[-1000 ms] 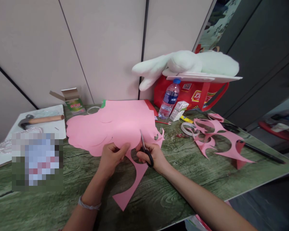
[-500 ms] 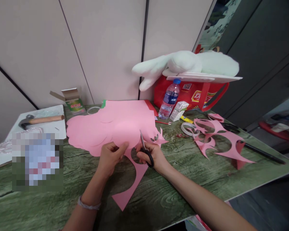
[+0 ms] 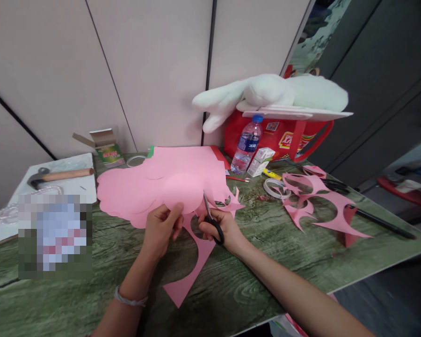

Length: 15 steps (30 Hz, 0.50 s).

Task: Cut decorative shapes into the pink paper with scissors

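Observation:
My right hand [image 3: 220, 225] is closed around the black handles of a pair of scissors [image 3: 206, 206], whose blades point away from me over pink paper. Between thumb and fingers, my left hand [image 3: 164, 224] pinches the near edge of a rounded pink paper piece [image 3: 182, 192]. Beneath and behind it lie more pink sheets [image 3: 189, 159] and scalloped pink pieces [image 3: 122, 192]. From under the hands a curved pink offcut [image 3: 199, 262] hangs toward me, and a jagged scrap [image 3: 233, 201] sticks out right of the scissors.
Pink scraps [image 3: 331, 210] and a tape roll [image 3: 276, 188] lie to the right. Behind stand a water bottle [image 3: 246, 147], a small white carton [image 3: 261, 162] and a red bag [image 3: 284, 135] under a white plush toy [image 3: 277, 93]. At left, a hammer [image 3: 63, 175] rests on a white board [image 3: 84, 161].
My left hand has shifted slightly, its thumb moving left and up along the paper edge. The scissors and right hand stay nearly in place.

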Motion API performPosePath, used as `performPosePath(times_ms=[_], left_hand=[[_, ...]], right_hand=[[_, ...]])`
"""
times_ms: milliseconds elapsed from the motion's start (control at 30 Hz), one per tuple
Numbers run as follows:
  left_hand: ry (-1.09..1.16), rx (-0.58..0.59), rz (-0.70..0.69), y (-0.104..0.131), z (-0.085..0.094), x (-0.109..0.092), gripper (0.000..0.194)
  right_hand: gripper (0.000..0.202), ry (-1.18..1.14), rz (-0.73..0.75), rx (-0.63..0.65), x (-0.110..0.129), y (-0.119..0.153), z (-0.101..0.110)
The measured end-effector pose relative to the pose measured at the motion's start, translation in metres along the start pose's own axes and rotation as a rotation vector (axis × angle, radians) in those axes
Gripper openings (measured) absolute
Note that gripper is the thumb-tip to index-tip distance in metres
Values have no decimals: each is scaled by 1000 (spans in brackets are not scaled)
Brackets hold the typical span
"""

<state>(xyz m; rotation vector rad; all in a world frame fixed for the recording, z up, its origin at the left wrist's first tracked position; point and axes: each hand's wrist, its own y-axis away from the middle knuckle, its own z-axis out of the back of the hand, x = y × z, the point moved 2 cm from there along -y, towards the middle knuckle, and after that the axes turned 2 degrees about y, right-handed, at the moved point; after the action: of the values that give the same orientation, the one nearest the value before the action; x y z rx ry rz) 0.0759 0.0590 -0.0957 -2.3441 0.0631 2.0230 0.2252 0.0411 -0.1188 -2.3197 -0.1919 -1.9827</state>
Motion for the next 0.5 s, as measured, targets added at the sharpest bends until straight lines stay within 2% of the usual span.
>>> performPosePath(times_ms=[133,300,500], left_hand=[[-65,81,0,2,-4,3,40],[-166,45,-10,2,-1,5,40],[-207,95,10,3,-1,7,42]], right_hand=[[41,59,18,45,-6,0,1],[43,32,45,44,-11,-2,1],[48,-20,68,36,-9,-3,2]])
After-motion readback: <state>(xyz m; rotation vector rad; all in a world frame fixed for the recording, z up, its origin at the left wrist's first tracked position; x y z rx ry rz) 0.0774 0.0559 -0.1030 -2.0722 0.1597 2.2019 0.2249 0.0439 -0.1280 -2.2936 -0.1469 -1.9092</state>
